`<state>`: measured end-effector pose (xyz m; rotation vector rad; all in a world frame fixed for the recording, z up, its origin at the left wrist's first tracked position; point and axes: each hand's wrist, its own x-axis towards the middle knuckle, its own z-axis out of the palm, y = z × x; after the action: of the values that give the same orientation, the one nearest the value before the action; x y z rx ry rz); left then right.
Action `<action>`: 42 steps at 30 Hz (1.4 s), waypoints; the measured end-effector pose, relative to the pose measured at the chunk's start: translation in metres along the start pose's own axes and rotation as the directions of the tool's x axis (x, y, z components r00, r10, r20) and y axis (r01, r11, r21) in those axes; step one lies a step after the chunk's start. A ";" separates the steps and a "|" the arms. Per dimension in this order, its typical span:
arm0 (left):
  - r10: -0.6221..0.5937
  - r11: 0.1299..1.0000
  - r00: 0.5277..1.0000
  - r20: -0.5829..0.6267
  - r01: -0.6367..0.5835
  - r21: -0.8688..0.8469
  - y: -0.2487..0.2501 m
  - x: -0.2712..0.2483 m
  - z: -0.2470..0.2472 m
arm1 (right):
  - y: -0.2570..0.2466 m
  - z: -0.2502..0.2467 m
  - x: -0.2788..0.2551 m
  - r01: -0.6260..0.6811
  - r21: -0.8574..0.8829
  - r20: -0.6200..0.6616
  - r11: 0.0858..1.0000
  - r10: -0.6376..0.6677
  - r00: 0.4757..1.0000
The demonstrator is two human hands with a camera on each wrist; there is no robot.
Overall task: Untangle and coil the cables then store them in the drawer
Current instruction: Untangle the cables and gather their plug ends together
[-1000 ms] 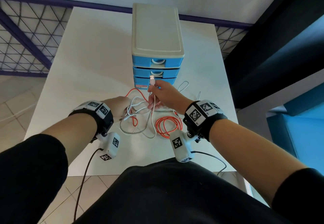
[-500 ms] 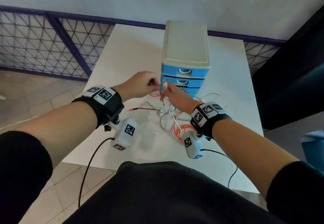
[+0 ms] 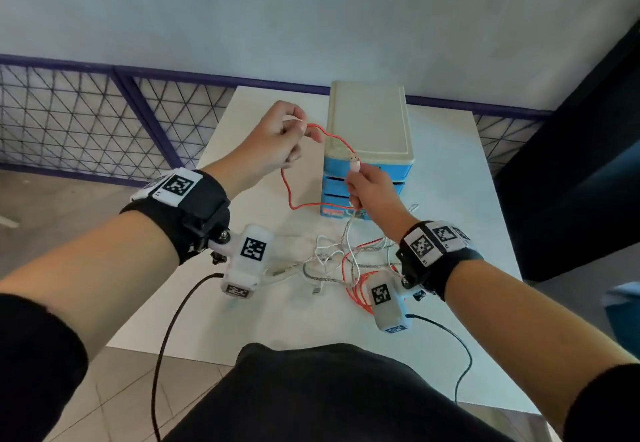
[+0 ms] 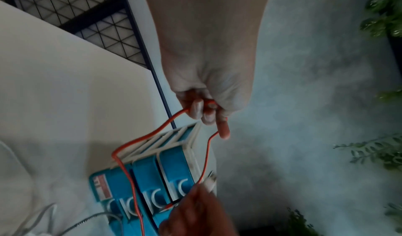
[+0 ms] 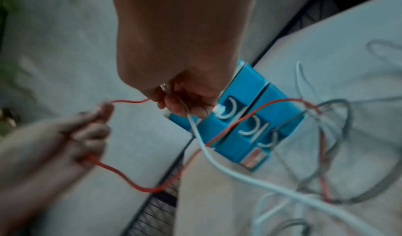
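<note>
My left hand (image 3: 277,136), upper centre of head view, pinches thin orange cable (image 3: 334,138). My right hand (image 3: 372,188) just right and lower grips its pink plug end (image 3: 354,164) upright. Cable arcs between hands, then loops down right into tangled white, grey and orange cables (image 3: 346,261) on white counter (image 3: 450,171), below closed blue drawer unit (image 3: 369,136). Right hand nearer tangle.

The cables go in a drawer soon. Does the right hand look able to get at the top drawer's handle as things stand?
Probably not yet: the right hand sits right before the top drawer, but its fingers are pinching a cable plug.
</note>
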<state>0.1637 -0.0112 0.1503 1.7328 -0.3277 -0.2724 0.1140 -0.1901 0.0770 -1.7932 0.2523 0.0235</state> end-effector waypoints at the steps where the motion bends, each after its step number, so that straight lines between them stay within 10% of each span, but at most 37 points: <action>1: -0.003 1.000 0.999 0.038 0.004 -0.029 0.003 -0.002 0.006 | -0.013 0.002 -0.001 -0.048 0.156 0.007 0.987 0.048 0.999; 6: -0.039 0.995 0.948 0.317 0.065 -0.072 0.004 -0.009 0.026 | -0.057 0.002 -0.001 -0.140 0.627 0.109 0.767 0.091 0.990; 12: -0.108 0.949 0.916 0.387 0.211 -0.233 -0.006 -0.016 0.035 | -0.090 -0.017 0.007 -0.098 0.699 0.053 0.708 0.086 0.995; 17: -0.169 0.896 0.929 0.330 0.284 -0.340 -0.003 -0.011 0.039 | -0.095 -0.019 0.005 -0.101 0.448 0.088 0.889 0.068 0.994; 24: -0.218 0.976 0.841 0.495 0.196 0.097 -0.026 -0.016 0.045 | -0.114 -0.032 0.006 0.140 0.215 -0.013 0.966 -0.140 0.990; 33: -0.193 0.915 0.851 0.488 -0.024 0.402 -0.025 -0.010 0.042 | -0.117 -0.034 0.012 0.227 -0.112 -0.156 0.967 -0.243 0.957; 38: 0.047 0.990 0.940 0.339 0.001 -0.139 0.011 0.004 0.066 | -0.117 -0.017 0.009 0.200 0.368 -0.120 0.908 -0.167 0.979; 42: 0.016 0.968 0.963 0.269 0.052 -0.244 0.033 -0.001 0.085 | -0.121 -0.016 0.003 0.179 0.554 -0.093 0.813 -0.153 0.984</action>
<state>0.1301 -0.0938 0.1671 1.4513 -0.4559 -0.5438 0.1370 -0.1801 0.1967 -1.2176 0.1138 -0.1993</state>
